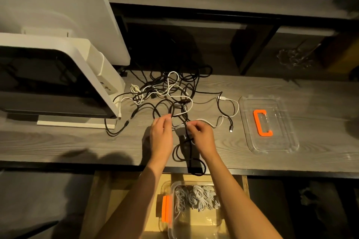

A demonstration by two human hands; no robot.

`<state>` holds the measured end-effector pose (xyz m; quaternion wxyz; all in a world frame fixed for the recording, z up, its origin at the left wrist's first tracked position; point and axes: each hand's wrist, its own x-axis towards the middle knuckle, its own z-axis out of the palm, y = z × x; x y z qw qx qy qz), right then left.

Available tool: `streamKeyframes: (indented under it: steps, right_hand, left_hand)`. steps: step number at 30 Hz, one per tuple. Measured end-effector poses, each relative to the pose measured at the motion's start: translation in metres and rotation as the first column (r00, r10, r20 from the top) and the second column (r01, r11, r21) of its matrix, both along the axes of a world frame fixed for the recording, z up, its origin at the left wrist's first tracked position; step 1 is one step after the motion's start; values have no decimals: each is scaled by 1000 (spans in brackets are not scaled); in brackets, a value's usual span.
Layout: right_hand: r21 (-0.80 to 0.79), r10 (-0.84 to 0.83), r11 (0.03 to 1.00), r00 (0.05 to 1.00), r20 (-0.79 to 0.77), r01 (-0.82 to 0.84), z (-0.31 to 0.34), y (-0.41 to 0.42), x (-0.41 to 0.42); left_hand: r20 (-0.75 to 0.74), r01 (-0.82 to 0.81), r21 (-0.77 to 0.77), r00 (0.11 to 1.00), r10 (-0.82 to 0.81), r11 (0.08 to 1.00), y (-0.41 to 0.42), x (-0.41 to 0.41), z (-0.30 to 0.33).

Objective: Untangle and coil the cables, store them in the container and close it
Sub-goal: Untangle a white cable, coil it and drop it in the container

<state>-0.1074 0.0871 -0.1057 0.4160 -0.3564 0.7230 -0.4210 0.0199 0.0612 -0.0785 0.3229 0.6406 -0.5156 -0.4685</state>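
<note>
Two hands work at the near edge of the heap: my left hand (pixel 161 135) pinches a thin black cable (pixel 155 111) where it loops up from the pile, and my right hand (pixel 201 137) pinches a strand beside it, fingers curled around what looks like a pale cable end, though I cannot tell exactly which strand. The hands sit close together but not touching.

I judge this as the untangling step, with coiling not yet begun for this cable. The tangle of black and white cables (pixel 169 93) sprawls across the grey wood-grain tabletop (pixel 68 141), matte rubbery cords crossing each other in loose loops, a few plug ends lying free to the right. A black loop (pixel 189 158) trails over the tabletop's front edge between my forearms.

The clear plastic container (pixel 191 223) sits below the tabletop, already holding coiled white cables (pixel 196 197), with an orange latch (pixel 166 208) on its left side. Its clear plastic lid with an orange handle (pixel 269 124) lies flat on the tabletop to the right, well apart from the pile.

Next, I think the held strand needs drawing free of the crossings without tightening them.
</note>
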Motion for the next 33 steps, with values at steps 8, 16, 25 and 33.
streamKeyframes:
  steps: [8, 16, 25, 33]
  right_hand:
    - [-296, -154, 937, 980, 125, 185, 60, -4, -10]
    - [-365, -188, 888, 944, 270, 281, 132, -10, -24]
    - [-566, -98, 764, 923, 373, 310, 235, 5, -31]
    - [-542, -83, 784, 917, 390, 302, 257, 27, -28]
  left_hand:
    - [32, 325, -168, 945, -324, 931, -25, -19, 19]
    - [101, 435, -324, 899, -426, 841, -18, -20, 46]
    - [63, 535, -200, 843, -535, 820, -17, -13, 90]
    - [-193, 168, -277, 955, -226, 946, -2, 0, 127]
